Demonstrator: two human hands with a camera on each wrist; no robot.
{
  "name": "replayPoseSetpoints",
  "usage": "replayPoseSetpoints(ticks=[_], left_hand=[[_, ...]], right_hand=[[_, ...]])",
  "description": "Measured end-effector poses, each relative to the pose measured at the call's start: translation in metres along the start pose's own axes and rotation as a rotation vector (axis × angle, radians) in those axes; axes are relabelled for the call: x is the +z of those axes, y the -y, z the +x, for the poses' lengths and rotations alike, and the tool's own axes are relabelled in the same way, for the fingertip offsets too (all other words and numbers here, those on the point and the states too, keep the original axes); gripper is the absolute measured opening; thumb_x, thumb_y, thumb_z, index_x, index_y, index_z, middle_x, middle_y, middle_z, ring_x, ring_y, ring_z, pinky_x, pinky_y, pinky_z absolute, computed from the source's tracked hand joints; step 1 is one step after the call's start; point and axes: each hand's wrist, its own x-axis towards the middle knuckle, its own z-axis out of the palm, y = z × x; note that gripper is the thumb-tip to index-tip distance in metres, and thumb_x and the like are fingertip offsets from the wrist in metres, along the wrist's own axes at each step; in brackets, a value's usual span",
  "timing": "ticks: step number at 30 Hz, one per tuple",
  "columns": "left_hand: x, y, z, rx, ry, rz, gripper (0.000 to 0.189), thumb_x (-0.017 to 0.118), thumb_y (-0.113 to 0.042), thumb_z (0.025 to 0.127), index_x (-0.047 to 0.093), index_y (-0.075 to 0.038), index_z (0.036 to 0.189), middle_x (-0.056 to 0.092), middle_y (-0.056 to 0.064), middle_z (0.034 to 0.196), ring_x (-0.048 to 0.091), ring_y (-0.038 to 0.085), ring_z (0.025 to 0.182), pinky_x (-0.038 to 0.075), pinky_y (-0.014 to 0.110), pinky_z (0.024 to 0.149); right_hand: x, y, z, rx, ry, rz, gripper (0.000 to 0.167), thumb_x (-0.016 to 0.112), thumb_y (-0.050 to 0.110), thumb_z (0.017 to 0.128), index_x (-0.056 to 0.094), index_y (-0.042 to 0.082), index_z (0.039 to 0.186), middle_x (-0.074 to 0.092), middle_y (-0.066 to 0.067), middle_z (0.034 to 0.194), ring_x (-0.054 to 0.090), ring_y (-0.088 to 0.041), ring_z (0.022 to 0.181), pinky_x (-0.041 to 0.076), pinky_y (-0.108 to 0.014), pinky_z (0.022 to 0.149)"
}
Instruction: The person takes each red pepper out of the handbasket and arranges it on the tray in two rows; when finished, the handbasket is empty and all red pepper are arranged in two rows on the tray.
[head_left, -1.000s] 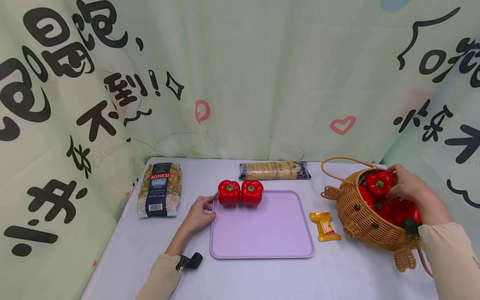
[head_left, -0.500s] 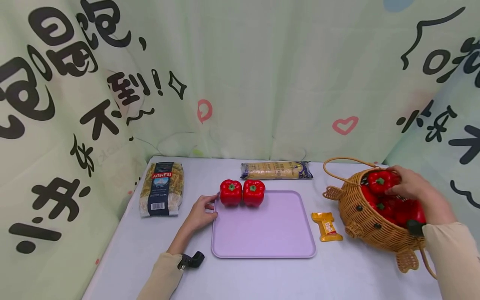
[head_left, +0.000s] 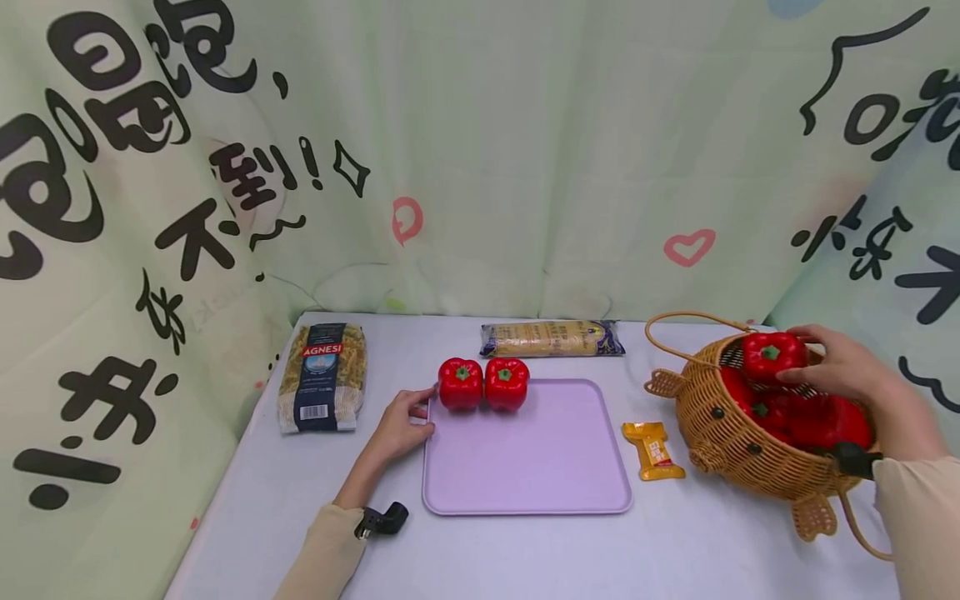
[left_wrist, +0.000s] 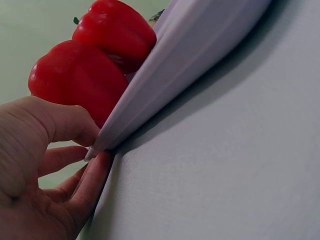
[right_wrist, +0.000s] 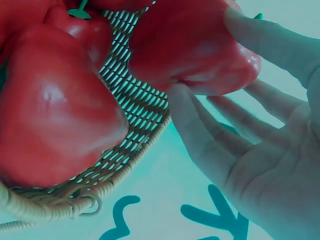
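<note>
My right hand (head_left: 843, 362) grips a red bell pepper (head_left: 775, 357) at the far rim of the wicker basket (head_left: 712, 425). In the right wrist view, thumb and fingers pinch the held pepper (right_wrist: 190, 50) from the side, with woven wicker below it. Several other red bell peppers (right_wrist: 55, 107) lie inside the basket. My left hand (head_left: 399, 427) pinches the left edge of the lilac tray (head_left: 525, 467). From the left wrist, the thumb bends onto the tray rim (left_wrist: 125, 115) and fingertips meet its underside. Two red bell peppers (head_left: 461, 385) stand side by side at the tray's back left.
A pasta bag (head_left: 322, 379) lies at the back left of the white-covered table (head_left: 480, 558). Behind the tray is a long pack of noodles (head_left: 551, 339). An orange-wrapped snack (head_left: 654, 451) lies between tray and basket. The basket's handle (head_left: 678, 317) arches at its back left; curtains surround the table.
My right hand has raised the pepper slightly up and to the right, showing more of the peppers in the basket. The left hand stays at the tray edge.
</note>
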Motion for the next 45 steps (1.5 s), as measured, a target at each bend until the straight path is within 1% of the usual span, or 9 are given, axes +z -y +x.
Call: replayPoseSetpoints(ticks=[4,15,19,22,25,29,32,34,45], left_hand=[[-0.001,0.0,0.0,-0.009,0.001,0.011,0.059,0.071,0.006,0.077,0.057,0.003,0.134,0.056,0.019,0.12,0.063,0.028,0.097,0.057,0.037,0.08],[-0.002,0.001,0.001,-0.033,0.0,0.012,0.059,0.072,0.003,0.078,0.057,0.001,0.135,0.056,0.017,0.121,0.063,0.027,0.098,0.057,0.038,0.082],[-0.001,0.001,0.001,-0.022,0.003,0.017,0.059,0.072,0.004,0.077,0.057,0.001,0.135,0.056,0.018,0.12,0.063,0.028,0.098,0.057,0.039,0.082],[-0.001,0.002,0.001,-0.017,0.001,0.024,0.06,0.072,0.004,0.077,0.057,0.001,0.135,0.056,0.018,0.12,0.063,0.028,0.098,0.057,0.038,0.082],[0.0,0.002,0.001,-0.02,0.002,0.028,0.06,0.073,0.004,0.078,0.057,0.001,0.135,0.056,0.017,0.12,0.062,0.027,0.097,0.057,0.037,0.081],[0.0,0.002,0.001,-0.014,0.005,0.029,0.059,0.073,0.004,0.078,0.057,0.002,0.135,0.056,0.018,0.12,0.062,0.027,0.097,0.057,0.037,0.08],[0.0,0.001,0.001,-0.014,0.004,0.024,0.059,0.073,0.004,0.078,0.057,0.001,0.135,0.056,0.018,0.12,0.062,0.027,0.097,0.057,0.038,0.081],[0.001,0.001,0.0,-0.013,0.001,0.022,0.059,0.073,0.004,0.078,0.057,0.001,0.135,0.056,0.018,0.12,0.062,0.027,0.097,0.057,0.038,0.081],[0.001,0.002,0.001,-0.007,-0.005,0.019,0.06,0.073,0.005,0.077,0.058,0.001,0.135,0.057,0.017,0.12,0.062,0.026,0.096,0.056,0.037,0.08]], right_hand=[[-0.001,0.003,-0.006,-0.015,-0.021,0.028,0.089,0.069,0.029,0.091,0.014,-0.014,0.146,0.027,-0.046,0.132,0.031,-0.063,0.114,0.054,-0.061,0.076],[0.003,0.023,-0.014,-0.019,-0.065,0.192,0.099,0.064,0.042,0.093,0.002,-0.004,0.154,0.019,-0.044,0.143,0.047,-0.059,0.114,0.053,-0.062,0.079],[0.004,0.031,-0.015,-0.042,-0.094,0.203,0.094,0.064,0.041,0.094,0.006,-0.002,0.155,0.023,-0.043,0.144,0.066,-0.037,0.096,0.054,-0.061,0.077],[0.007,0.036,-0.016,-0.075,-0.113,0.222,0.09,0.063,0.04,0.095,0.009,0.0,0.156,0.025,-0.04,0.147,0.068,-0.013,0.088,0.053,-0.063,0.08],[0.012,0.043,-0.015,-0.105,-0.119,0.247,0.087,0.062,0.039,0.095,0.011,0.003,0.156,0.027,-0.038,0.148,0.067,-0.003,0.084,0.05,-0.064,0.084],[0.019,0.052,-0.012,-0.131,-0.115,0.282,0.085,0.063,0.037,0.095,0.012,0.007,0.157,0.027,-0.035,0.15,0.065,0.002,0.087,0.057,-0.043,0.081],[0.024,0.06,-0.01,-0.153,-0.111,0.311,0.084,0.063,0.035,0.095,0.014,0.007,0.157,0.027,-0.033,0.15,0.059,0.006,0.09,0.055,-0.025,0.074],[0.027,0.064,-0.009,-0.172,-0.108,0.325,0.082,0.063,0.034,0.095,0.015,0.007,0.157,0.028,-0.032,0.15,0.056,0.009,0.09,0.055,-0.022,0.073],[0.046,0.087,0.009,-0.258,-0.098,0.361,0.079,0.066,0.029,0.094,0.021,0.007,0.155,0.032,-0.028,0.149,0.058,-0.014,0.104,0.058,-0.033,0.077]])
